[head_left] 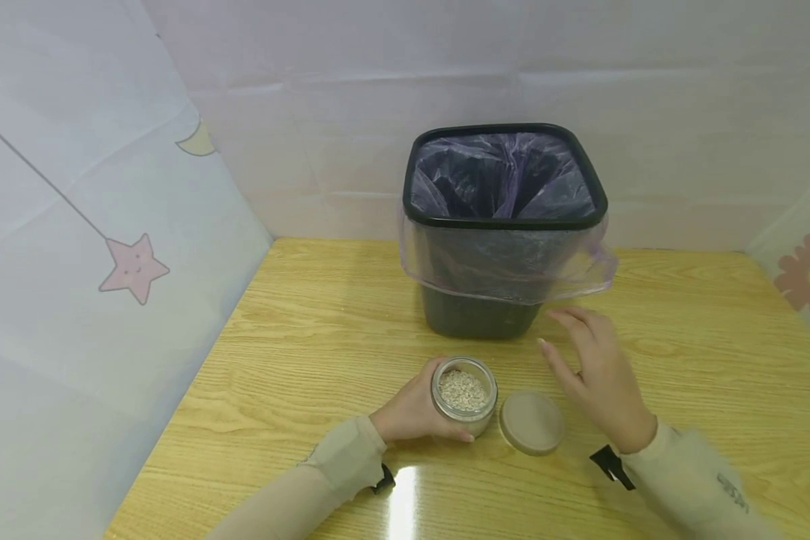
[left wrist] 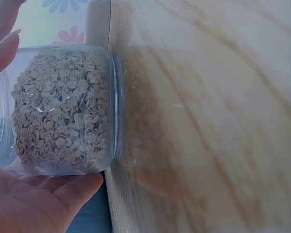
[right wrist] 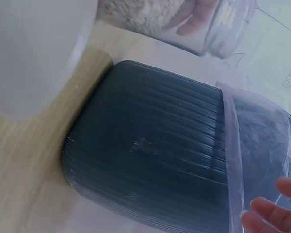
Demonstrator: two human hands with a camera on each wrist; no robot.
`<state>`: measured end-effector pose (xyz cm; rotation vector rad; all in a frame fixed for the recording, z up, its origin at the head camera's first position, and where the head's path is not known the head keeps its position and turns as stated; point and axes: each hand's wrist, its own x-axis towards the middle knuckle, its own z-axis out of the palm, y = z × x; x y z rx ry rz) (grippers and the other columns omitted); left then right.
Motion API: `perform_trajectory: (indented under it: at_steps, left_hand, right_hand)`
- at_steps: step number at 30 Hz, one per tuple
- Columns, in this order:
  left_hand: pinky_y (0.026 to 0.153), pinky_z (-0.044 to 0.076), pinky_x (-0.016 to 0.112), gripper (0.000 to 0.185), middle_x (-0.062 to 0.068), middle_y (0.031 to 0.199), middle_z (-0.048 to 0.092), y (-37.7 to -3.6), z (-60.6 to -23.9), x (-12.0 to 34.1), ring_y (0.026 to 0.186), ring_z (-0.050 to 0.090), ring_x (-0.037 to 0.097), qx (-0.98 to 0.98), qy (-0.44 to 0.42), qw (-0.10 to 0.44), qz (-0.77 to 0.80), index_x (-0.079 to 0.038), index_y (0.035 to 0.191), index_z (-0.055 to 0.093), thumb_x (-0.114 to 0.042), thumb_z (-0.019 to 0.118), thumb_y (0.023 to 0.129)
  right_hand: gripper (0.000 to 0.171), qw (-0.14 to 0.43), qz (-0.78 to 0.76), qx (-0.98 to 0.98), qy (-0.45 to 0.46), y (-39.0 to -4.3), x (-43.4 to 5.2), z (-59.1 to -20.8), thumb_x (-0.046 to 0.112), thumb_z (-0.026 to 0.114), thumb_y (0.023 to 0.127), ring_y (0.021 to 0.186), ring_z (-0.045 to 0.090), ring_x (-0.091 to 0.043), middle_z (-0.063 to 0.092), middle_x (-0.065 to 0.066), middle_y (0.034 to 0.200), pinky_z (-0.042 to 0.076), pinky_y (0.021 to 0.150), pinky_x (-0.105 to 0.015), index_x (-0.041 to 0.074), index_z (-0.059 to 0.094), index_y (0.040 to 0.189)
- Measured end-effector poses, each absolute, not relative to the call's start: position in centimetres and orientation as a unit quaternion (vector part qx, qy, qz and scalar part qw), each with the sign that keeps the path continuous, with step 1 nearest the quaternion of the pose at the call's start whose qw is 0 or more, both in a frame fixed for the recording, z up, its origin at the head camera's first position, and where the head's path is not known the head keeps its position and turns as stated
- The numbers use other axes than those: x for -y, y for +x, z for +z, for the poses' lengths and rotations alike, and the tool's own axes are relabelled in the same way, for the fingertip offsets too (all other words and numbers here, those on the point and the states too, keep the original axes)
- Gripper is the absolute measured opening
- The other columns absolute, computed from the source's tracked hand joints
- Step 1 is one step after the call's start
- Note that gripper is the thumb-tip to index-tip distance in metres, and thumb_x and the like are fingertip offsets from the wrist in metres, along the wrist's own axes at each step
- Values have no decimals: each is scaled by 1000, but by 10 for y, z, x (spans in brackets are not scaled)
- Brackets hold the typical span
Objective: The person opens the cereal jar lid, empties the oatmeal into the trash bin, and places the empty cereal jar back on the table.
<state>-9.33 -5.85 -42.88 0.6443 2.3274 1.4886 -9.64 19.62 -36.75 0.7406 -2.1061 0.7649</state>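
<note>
Left hand (head_left: 412, 409): yours wraps the glass jar (head_left: 478, 426) from the side, digits on its near and far faces; firm hold.
Jar: upright, uncapped, at the table (head_left: 277, 360) in front of you; whether the base touches the wood, cannot tell.
Flakes (head_left: 462, 390): pale, oat-like, inside the jar you hold.
Right hand (head_left: 599, 379): yours is empty, thumb and fingers well apart, fingers loosely bent, near the bin's lower right; contact with the liner unclear.
Lid (head_left: 532, 422): round, beige, lying just right of the jar, between your hands.
Bin (head_left: 479, 319): dark, standing behind the jar.
Liner (head_left: 506, 262): purplish, see-through, folded over the bin rim.
</note>
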Motion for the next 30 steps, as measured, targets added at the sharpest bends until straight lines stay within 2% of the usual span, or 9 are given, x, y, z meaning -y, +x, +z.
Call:
perform_trajectory:
  at_steps: [9,24,30]
  left_hand:
    - [106,37,33,105,3,133,50,-93,-428,58,121,50,16,-810,219,156,522,-8,141,34,-16,95,56]
    - [106,37,32,104,2,132,50,-94,-428,58,120,50,15,-807,220,159,524,-8,140,34,-16,95,57]
    - [106,37,32,104,2,132,50,-93,-429,58,120,50,15,-811,219,159,519,-8,140,34,-17,95,57]
  right_hand:
    - [59,396,306,819,280,-100,-196,-357,45,45,101,97,49,-46,57,-28,108,37,81,-52,-11,58,113]
    - [63,401,324,816,262,-106,-198,-346,46,46,100,99,50,-49,57,-31,108,38,86,-54,-14,58,112]
    - [69,420,347,804,240,-113,-202,-335,50,48,98,105,49,-52,56,-35,113,38,96,-54,-16,56,115]
